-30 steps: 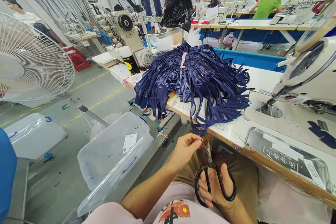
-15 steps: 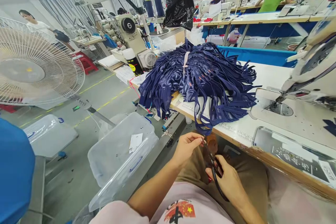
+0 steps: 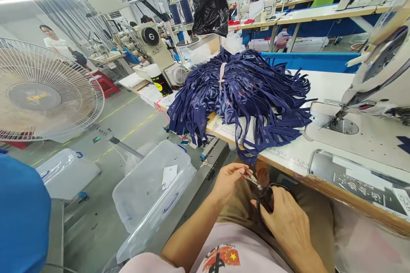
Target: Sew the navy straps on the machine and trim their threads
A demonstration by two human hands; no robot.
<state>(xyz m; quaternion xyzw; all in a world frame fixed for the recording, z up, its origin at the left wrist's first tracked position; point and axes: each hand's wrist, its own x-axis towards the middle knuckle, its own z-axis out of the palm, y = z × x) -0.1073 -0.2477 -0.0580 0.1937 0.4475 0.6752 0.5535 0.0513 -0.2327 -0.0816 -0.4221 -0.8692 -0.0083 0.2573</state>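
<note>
A pair of scissors (image 3: 260,187) with dark handles is in my right hand (image 3: 286,213), over my lap just below the table edge. The fingers are wrapped around its handles. At the blade tips my left hand (image 3: 228,181) is closed in a pinch. Whatever lies between the thumb and forefinger is too small to make out. Above both hands, a large bundle of navy fabric strips (image 3: 269,98) lies on the table, tied with a pale band (image 3: 222,72). Some strip ends hang over the table's front edge close to my left hand.
A sewing machine (image 3: 378,89) stands on the white table (image 3: 285,155) at the right. Clear plastic bins (image 3: 144,187) are at lower left, beside a caged fan (image 3: 48,94). A spray can (image 3: 159,80) stands behind the bundle. Other people sit or stand farther back.
The scissors have turned in my right hand, their blades now pointing more to the left. My right hand has rolled over, showing its back. The left hand keeps its pinch at the tips.
</note>
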